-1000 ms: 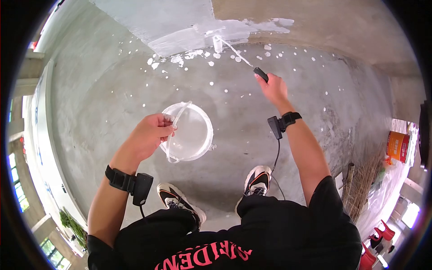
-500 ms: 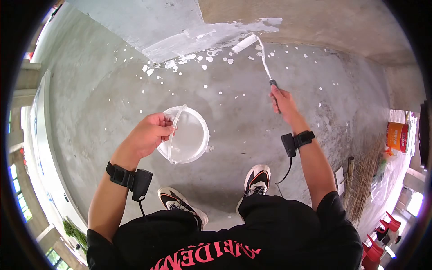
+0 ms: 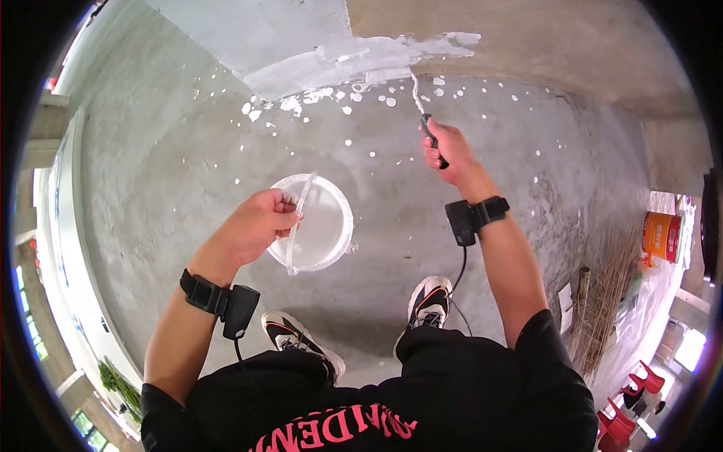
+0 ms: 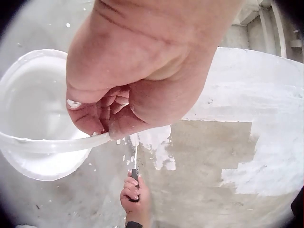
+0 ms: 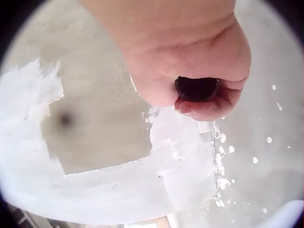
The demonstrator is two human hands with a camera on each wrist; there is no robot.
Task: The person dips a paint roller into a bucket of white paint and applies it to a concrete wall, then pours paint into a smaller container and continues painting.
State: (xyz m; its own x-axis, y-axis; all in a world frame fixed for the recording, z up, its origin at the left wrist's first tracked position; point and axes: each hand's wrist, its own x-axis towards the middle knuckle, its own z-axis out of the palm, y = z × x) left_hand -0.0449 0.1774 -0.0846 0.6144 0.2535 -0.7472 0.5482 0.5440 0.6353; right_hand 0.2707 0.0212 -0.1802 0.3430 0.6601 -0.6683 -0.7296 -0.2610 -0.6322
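Observation:
My left hand [image 3: 260, 224] pinches the pale handle [image 4: 52, 145] of a white bucket [image 3: 349, 220] between thumb and fingers. The bucket hangs at centre left in the head view, with whitish paint inside. White paint marks a fingernail in the left wrist view. My right hand [image 3: 452, 154] grips the black handle of a paint roller [image 3: 416, 94], fingers wrapped round it; the round butt of that handle [image 5: 197, 90] shows in the right wrist view. The paint-coated roller frame reaches to the wall's foot, where the white roller head blends into the wet white paint.
The wall [image 3: 527, 45] is part white, part bare brown-grey. White splashes dot the grey floor [image 3: 407, 218] along its base. My shoes [image 3: 431, 301] stand below the bucket. At right are dry twigs [image 3: 606, 316], an orange-red tin [image 3: 661, 236] and red stools [image 3: 619, 426].
The roller swung right and off the wall half a second ago, its head angled over the floor; now it is back at the wall's foot. The left hand and bucket stay nearly still.

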